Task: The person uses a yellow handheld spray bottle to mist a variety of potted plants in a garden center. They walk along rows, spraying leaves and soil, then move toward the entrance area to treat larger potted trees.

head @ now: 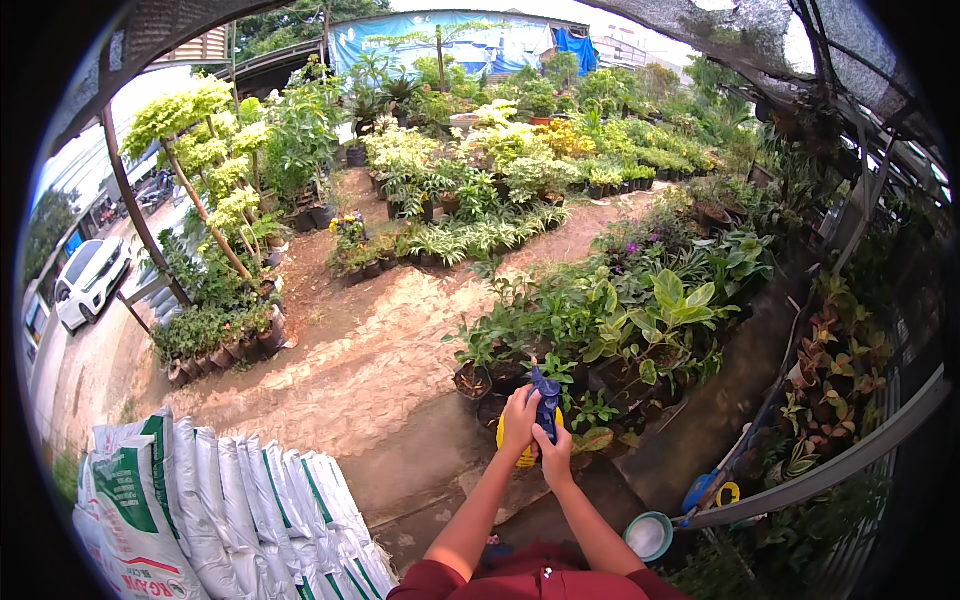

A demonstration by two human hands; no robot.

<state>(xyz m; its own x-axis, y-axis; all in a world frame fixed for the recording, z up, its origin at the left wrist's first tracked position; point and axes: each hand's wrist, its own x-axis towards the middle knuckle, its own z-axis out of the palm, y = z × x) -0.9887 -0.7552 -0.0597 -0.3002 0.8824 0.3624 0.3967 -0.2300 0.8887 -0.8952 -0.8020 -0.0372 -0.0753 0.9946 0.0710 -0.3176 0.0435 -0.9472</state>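
Both of my hands are on a yellow pump sprayer point(527, 456) with a dark blue head point(546, 394), held out in front of me at chest level. My left hand point(519, 421) wraps around the left side of the head. On the right, my right hand point(553, 452) grips the lower part of the blue handle. The nozzle points away from me, towards leafy potted plants point(592, 330). A black pot point(473, 381) of soil stands just beyond and left of the sprayer. My hands hide part of the yellow bottle.
White sacks point(247, 510) are stacked at the lower left. A teal bucket point(649, 536) with whitish contents stands at the lower right, near a curved metal rail point(817, 484) and a hose. Several rows of potted plants point(480, 232) line the dirt path. A white car point(91, 279) is far left.
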